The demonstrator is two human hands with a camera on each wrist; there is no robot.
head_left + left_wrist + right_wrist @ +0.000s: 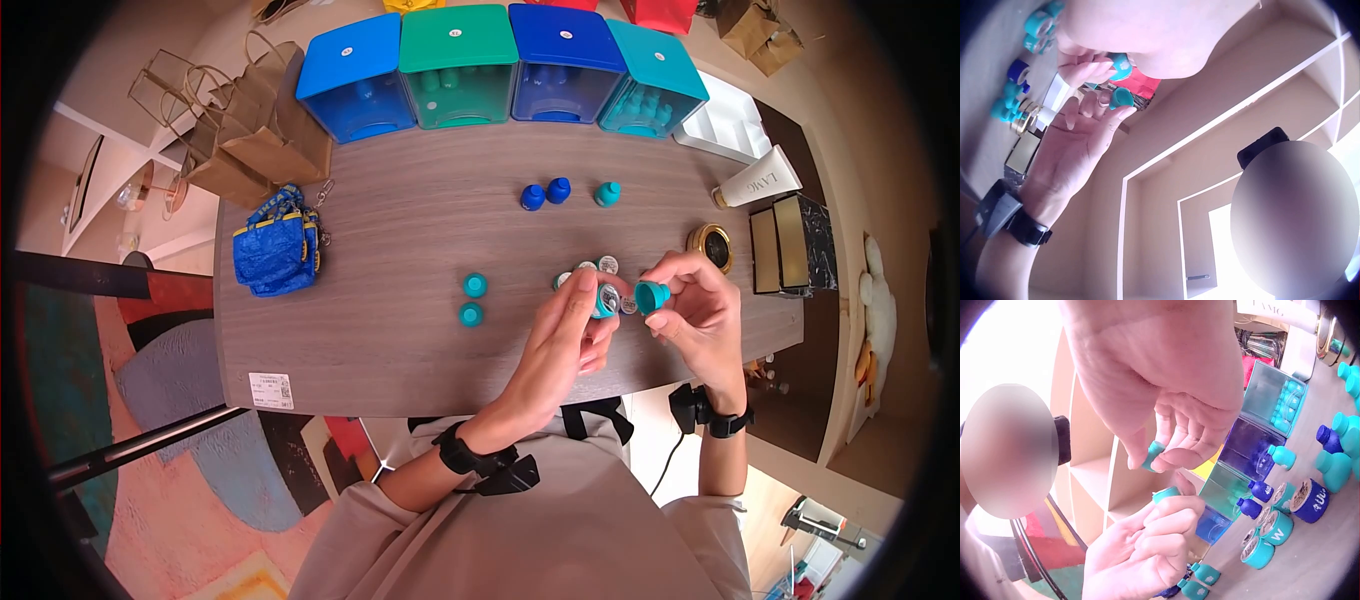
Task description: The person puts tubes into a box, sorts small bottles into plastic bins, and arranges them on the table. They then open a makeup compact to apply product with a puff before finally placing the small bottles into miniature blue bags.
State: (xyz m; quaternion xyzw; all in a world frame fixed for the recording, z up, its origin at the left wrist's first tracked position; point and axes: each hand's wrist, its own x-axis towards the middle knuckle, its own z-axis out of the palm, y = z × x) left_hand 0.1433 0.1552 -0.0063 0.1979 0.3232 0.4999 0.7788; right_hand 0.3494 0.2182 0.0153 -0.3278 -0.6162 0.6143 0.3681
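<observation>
My left hand holds a small round teal container between thumb and fingers, its silvery, clear face turned up. Close to its right, my right hand pinches a hollow teal bottle-shaped cap, its open end facing the container. A gap separates cap and container in the right wrist view. Partly hidden behind the hands, several round containers with pale tops stand on the table. Two teal caps lie left of the hands. Farther back are two blue bottle-shaped caps and a teal one.
Four blue and green boxes line the table's back, beside a white tray. On the right are a white tube, a gold-rimmed jar and dark boxes. Paper bags and blue pouches stand left.
</observation>
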